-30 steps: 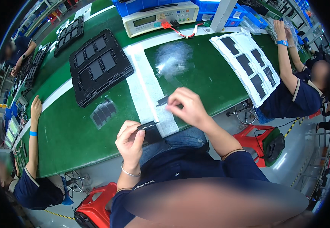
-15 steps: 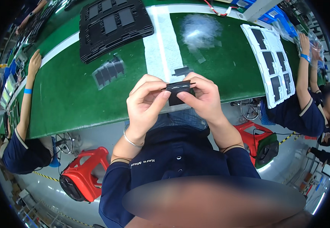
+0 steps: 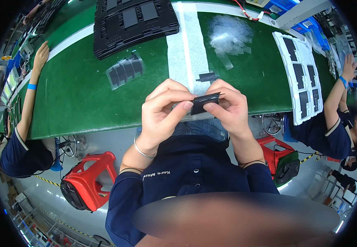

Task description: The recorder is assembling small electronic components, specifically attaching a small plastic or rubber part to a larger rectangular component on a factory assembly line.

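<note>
A flat black rectangular piece (image 3: pixel 198 108), like a thin battery, is held up in front of my body at the bench's near edge. My left hand (image 3: pixel 164 111) pinches its left end between thumb and fingers. At the other end, my right hand (image 3: pixel 232 109) grips it with the thumb across its face. Along its upper edge runs a thin dark strip or flap with a pale line; the fingers partly hide it. Just beyond my hands lies a small clear sheet with black strips (image 3: pixel 207 77). Farther left is a larger clear sheet of black adhesive-like pieces (image 3: pixel 126 71).
A stacked black tray (image 3: pixel 137 40) stands at the back left of the green bench (image 3: pixel 79 94). White cloth (image 3: pixel 176 57) crosses the middle. Clear films (image 3: pixel 230 35) lie right of it, then a white tray (image 3: pixel 297 117) of flat black pieces. Co-workers' arms reach in from both sides.
The bench things sit slightly farther right in view, and those at the back sit higher. My hands have shifted a little right, and the black piece now tilts with its right end up.
</note>
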Motion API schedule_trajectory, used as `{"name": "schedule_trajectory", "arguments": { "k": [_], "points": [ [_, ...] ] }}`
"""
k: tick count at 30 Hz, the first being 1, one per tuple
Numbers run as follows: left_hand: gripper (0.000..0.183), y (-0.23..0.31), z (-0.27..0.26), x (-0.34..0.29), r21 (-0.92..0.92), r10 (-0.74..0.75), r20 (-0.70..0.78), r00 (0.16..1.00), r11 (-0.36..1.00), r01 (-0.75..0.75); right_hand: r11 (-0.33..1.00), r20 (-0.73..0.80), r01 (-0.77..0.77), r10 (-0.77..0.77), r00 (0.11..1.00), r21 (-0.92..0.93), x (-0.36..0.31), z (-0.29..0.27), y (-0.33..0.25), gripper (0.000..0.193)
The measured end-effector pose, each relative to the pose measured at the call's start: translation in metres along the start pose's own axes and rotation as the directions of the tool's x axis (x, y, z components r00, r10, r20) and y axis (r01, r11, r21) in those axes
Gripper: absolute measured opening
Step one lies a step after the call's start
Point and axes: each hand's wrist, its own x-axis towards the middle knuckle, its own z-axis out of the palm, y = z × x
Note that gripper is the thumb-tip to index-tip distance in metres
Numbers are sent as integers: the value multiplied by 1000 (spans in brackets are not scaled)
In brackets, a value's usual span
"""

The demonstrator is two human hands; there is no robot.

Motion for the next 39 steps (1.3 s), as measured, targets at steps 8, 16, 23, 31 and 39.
{"name": "schedule_trajectory", "arguments": {
  "k": [8,16,23,31,39],
  "points": [
    [6,-2,0,-1,-65,-86,16,996,994,87,988,34,-85,81,996,126,-1,-2,1,10],
    [5,-4,2,-2,-49,-54,-14,998,997,53,999,11,-42,42,999,5,-1,-2,1,10],
    [7,-7,3,-1,10,-45,-30,999,999,45,996,-47,-38,34,998,-77,-3,-1,2,11],
    [13,-22,12,-7,160,267,-225,937,959,-235,946,-132,231,-265,955,-229,-3,15,9,18],
    [18,-29,22,-3,468,535,-196,822,788,-401,852,-206,305,-419,884,-426,-7,22,16,19]
  ]
}}
